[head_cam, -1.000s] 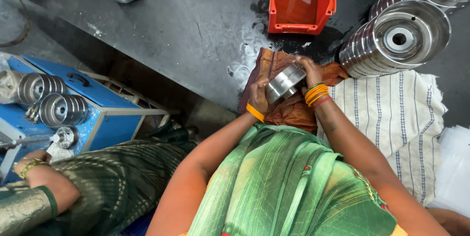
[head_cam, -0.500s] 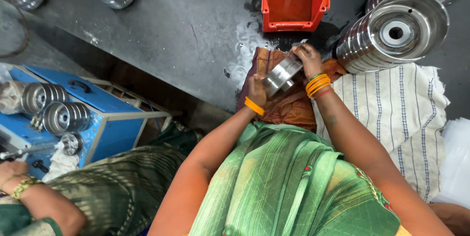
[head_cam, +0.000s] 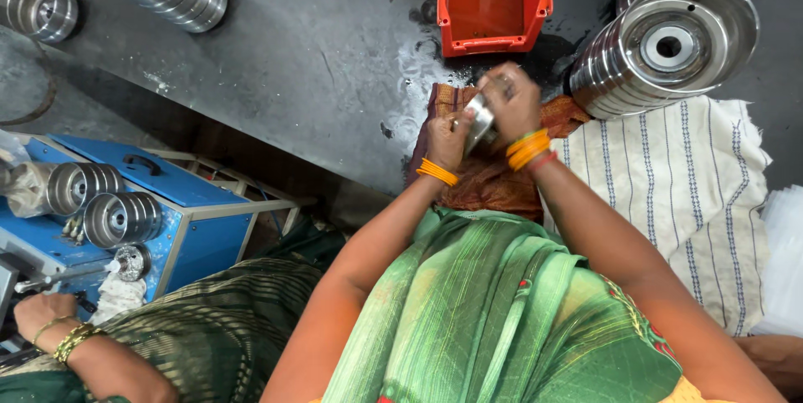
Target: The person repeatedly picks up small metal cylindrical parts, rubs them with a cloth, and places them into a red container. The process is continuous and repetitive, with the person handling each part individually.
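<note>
Both hands grip one small shiny metal ring part (head_cam: 478, 123): left hand (head_cam: 447, 140) fingers closed on its lower side, right hand (head_cam: 512, 102) fingers wrapped over its top. Part sits above a brown-orange cloth (head_cam: 489, 186) on the dark worktop (head_cam: 318, 60). Orange bin (head_cam: 493, 39) just beyond the hands. Stack of steel discs (head_cam: 661, 48) to the right, lying on a striped white cloth (head_cam: 686, 177). A co-worker's hand (head_cam: 42, 315) at lower left by a blue machine (head_cam: 192, 227).

Red bin (head_cam: 493, 2) blocks ahead, ring stack (head_cam: 661, 48) blocks right; bare table (head_cam: 318, 60) open left
</note>
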